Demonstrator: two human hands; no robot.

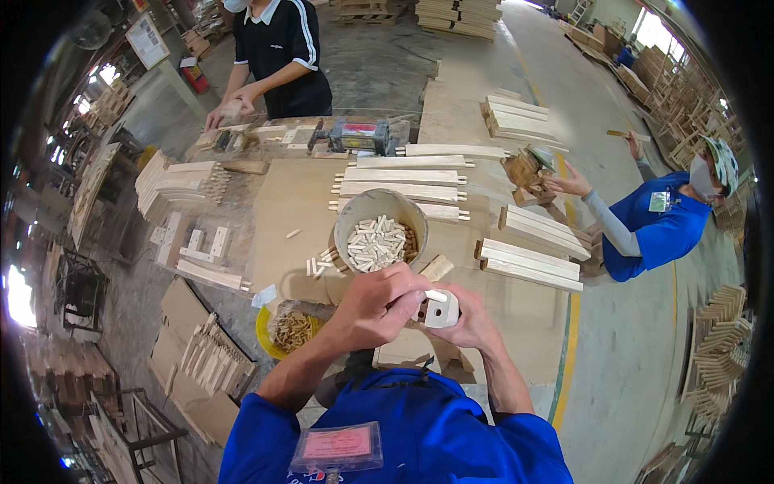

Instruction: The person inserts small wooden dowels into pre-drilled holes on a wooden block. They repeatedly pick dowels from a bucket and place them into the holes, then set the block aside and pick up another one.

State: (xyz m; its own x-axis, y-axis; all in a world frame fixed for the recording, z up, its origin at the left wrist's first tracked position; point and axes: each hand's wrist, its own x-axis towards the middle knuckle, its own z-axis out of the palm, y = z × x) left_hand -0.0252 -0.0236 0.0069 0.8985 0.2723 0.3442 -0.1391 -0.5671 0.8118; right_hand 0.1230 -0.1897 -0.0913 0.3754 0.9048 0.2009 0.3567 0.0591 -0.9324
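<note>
My right hand point(470, 321) is closed around a wooden rail point(443, 315) whose squared end, with dark drilled holes, faces up. My left hand point(379, 302) is closed in a pinch on a pale wooden dowel point(436, 296), held against that end beside a hole. Whether the dowel is inside a hole, I cannot tell. Just beyond my hands stands a round bucket point(348, 211) filled with short dowels point(377, 242). A few loose dowels point(321, 263) lie at its left on the tabletop.
Behind the bucket lie several rails point(403, 175) with dowels in their ends. More stacked rails point(528, 262) sit at the right. A yellow bucket point(264, 329) of dowels is near my left forearm. One co-worker point(282, 56) works at the far left, another point(657, 222) at the right.
</note>
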